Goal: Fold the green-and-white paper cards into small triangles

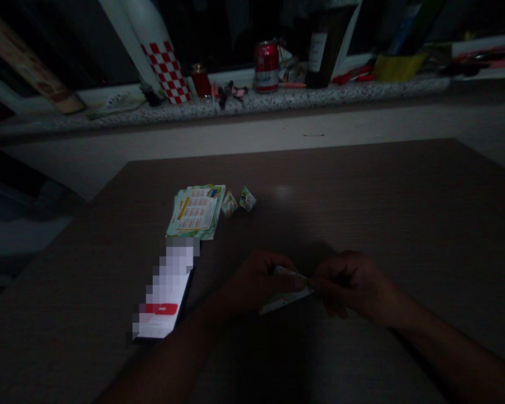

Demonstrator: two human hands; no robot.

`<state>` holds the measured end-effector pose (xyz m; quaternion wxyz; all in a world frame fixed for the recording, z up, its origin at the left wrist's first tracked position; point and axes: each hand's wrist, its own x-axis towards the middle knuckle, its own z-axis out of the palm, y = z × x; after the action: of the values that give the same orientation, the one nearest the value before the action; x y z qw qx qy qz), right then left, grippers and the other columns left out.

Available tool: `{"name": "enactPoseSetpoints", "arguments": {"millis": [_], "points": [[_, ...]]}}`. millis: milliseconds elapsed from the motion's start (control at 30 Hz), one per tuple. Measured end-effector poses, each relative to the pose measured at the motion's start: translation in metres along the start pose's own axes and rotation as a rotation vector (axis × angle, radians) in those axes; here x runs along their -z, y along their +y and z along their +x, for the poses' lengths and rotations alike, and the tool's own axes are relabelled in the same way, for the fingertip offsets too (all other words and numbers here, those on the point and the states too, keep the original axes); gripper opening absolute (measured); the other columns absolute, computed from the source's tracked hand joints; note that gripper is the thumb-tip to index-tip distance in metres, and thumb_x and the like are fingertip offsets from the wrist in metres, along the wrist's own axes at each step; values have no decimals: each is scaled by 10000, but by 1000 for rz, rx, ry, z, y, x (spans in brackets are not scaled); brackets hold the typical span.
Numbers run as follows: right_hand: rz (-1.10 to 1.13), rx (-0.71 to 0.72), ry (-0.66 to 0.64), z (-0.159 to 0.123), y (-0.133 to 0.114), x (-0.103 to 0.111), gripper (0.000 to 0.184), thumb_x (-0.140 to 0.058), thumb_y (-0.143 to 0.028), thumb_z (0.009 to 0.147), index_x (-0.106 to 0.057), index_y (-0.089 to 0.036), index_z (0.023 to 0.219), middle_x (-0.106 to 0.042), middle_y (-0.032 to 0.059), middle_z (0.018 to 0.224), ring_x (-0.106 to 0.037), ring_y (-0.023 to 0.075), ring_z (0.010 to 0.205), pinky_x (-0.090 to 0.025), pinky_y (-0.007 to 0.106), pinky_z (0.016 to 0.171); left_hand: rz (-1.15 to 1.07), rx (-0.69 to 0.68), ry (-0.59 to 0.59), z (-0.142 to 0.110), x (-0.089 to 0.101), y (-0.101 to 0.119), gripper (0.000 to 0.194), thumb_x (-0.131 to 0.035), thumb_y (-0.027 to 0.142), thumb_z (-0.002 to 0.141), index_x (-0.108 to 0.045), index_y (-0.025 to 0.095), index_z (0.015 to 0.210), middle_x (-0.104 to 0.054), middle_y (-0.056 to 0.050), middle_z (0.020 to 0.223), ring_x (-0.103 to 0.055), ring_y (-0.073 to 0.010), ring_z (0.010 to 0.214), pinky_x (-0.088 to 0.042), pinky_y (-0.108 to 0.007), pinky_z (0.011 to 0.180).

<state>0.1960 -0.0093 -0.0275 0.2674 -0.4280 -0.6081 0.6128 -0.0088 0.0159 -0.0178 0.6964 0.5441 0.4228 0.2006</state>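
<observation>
Low over the dark wooden table, a partly folded paper sheet (283, 300) with a light green print is held between both hands. My left hand (266, 279) grips it from the left, thumb lying on top. At its right corner, my right hand (353, 286) pinches the paper with thumb and fingers. Two small folded paper pieces (247, 199) rest on the table beyond the hands. To their left lies a stack of printed paper sheets (198, 209) with calendar-like grids. The dim light hides the fold's details.
A phone with a lit screen (162, 325) lies by my left forearm. Along the granite windowsill (244, 106) stand a red can (266, 67), a red-and-white checkered bottle (167, 70), a small red jar (200, 81), a dark container (320, 53) and a yellow holder (398, 67).
</observation>
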Motion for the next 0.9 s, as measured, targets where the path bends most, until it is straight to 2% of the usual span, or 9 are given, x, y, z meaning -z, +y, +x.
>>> {"name": "enactPoseSetpoints", "arguments": {"millis": [233,500,767,900], "points": [[32,22,58,3,0,-1,312,-654,-405,805,-598,-162,618,-537,-28,432,-462,78,375,-333,191,377,62,-33,16,0,0,-1,262,-704,386,725,-668,128,743,-487,53,556,-398,-61,496,-291,-176,461],[-272,208,141,2,2,3,313,-569,-365,875,-626,-155,649,-539,-9,516,-470,93,462,-363,215,431,104,-68,70,-2,-1,1,278,-699,400,726,-661,125,712,-487,50,554,-399,-62,492,-289,-179,453],[-393,380,191,1,-6,2,254,-585,-269,854,-615,-168,623,-550,-18,492,-482,82,426,-367,201,413,91,-96,78,-1,-4,-3,278,-705,400,725,-658,126,718,-488,42,555,-402,-64,499,-296,-173,454],[-378,368,207,1,-6,1,256,-575,-280,867,-636,-162,648,-566,-13,494,-502,86,428,-381,200,421,99,-103,109,-2,-4,0,272,-696,397,728,-650,130,706,-475,49,553,-388,-61,489,-289,-171,443]]}}
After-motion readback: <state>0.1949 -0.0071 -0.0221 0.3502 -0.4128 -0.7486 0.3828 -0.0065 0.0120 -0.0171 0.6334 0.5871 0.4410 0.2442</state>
